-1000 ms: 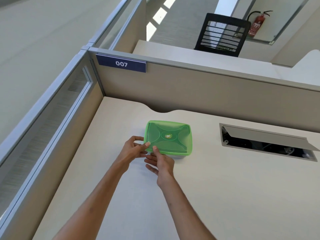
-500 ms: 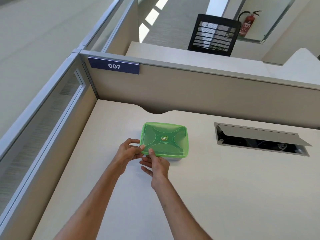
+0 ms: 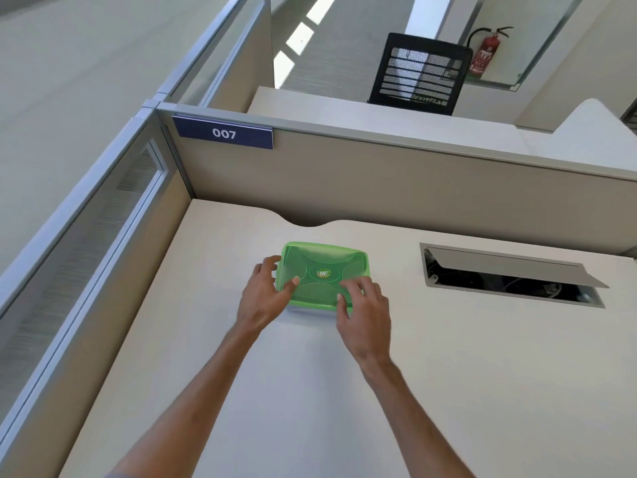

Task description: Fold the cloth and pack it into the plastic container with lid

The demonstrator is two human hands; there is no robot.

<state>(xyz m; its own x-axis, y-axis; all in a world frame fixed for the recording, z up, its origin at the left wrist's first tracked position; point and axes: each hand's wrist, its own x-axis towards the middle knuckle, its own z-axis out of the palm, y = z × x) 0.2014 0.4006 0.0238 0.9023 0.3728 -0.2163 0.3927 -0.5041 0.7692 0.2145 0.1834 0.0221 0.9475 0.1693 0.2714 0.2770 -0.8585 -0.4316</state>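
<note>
A clear plastic container with a translucent green lid (image 3: 324, 267) sits closed on the beige desk (image 3: 310, 391). My left hand (image 3: 263, 300) grips its left edge, with the thumb on top of the lid and the index finger curled around the far left corner. My right hand (image 3: 365, 305), blurred by motion, lies with spread fingers on the lid's near right corner, its thumb at the front rim. No cloth shows outside the container, and the tinted lid hides what is inside.
An open cable hatch (image 3: 510, 274) with a raised flap is set into the desk to the right of the container. Partition walls close off the left and far sides, the far one bearing a "007" sign (image 3: 224, 133). A black chair (image 3: 418, 75) stands beyond.
My right hand has slid from the lid's near left corner to its near right corner. My left hand has spread along the left edge. The container stays in place.
</note>
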